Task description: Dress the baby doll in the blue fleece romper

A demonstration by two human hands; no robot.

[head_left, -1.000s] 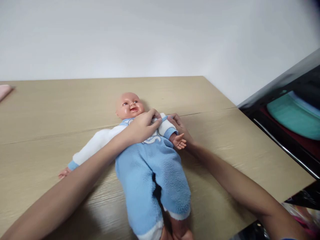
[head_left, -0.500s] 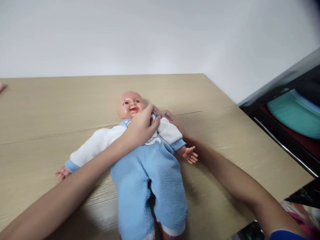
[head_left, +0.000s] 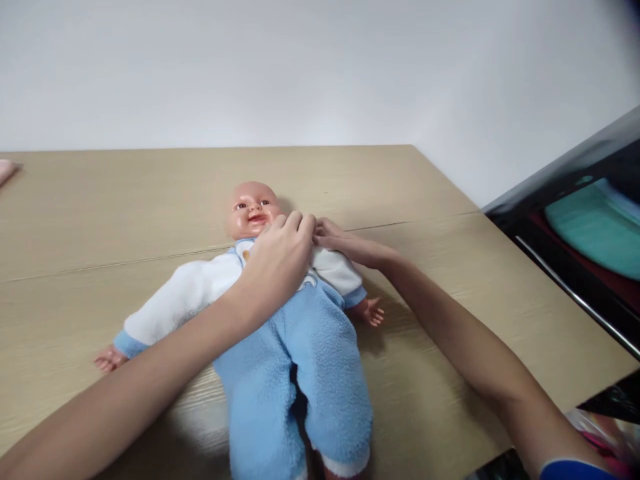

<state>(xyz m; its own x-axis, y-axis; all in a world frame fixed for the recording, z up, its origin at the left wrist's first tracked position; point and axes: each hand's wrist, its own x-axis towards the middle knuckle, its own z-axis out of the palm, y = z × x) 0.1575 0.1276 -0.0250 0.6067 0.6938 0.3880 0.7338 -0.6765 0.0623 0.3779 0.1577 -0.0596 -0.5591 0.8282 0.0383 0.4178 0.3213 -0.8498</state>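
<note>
1. While the doll (head_left: 295, 347) is lying face-up on the tabletop (head_left: 450, 280) in the middle of the frame, head (head_left: 250, 210) toward the top, both hands are working at the shoulder of its blue-and-white outfit, just right of its chin.
2. The left hand (head_left: 280, 257) is curling over the doll's chest with its knuckles up and fingers bent down onto the fabric. Its fingertips are hidden, so I cannot tell whether it is gripping anything.
3. The right hand (head_left: 337, 240) is reaching in from the lower right, with its fingertips pinched nearly shut on the white fabric and touching the left hand's fingers.
4. A second ago the right hand was lying lower, against the doll's bent-up arm. That small arm (head_left: 367, 310) is now resting free on the tabletop.
5. A thin blue strap was showing between the hands then, and they are now covering it as they close on one spot.
6. Farther out, the doll's other arm (head_left: 165, 303) is stretching toward the lower left, a dark shelf (head_left: 565, 280) is standing at the right edge, and something pink (head_left: 5, 170) is peeking in at the upper left.
</note>
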